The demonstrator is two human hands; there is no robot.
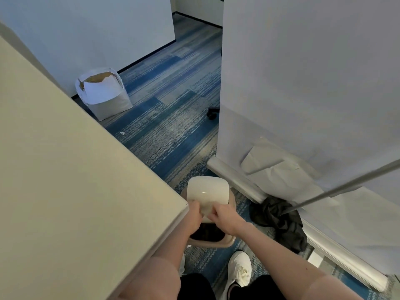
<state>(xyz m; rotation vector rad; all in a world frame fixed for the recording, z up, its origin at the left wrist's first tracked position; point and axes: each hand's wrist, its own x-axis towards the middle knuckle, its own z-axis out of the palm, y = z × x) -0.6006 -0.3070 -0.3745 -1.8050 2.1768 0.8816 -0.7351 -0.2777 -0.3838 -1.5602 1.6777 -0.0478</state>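
A small beige waste bin (225,242) stands on the carpet in front of my feet, its dark inside partly visible. Over it I hold a white rounded lid (207,189), tilted up toward the far side. My left hand (194,215) grips the lid's near left edge, fingers curled. At the near right edge my right hand (225,217) grips the same lid. Both hands hover above the bin's opening and hide the lid's near rim.
A beige tabletop (65,180) fills the left. A white partition (303,72) stands right, with paper sheets, a dark cloth (279,221) and a grey pole (346,187) at its foot. A torn white paper bag (104,94) sits by the far wall. My white shoe (239,269) is below.
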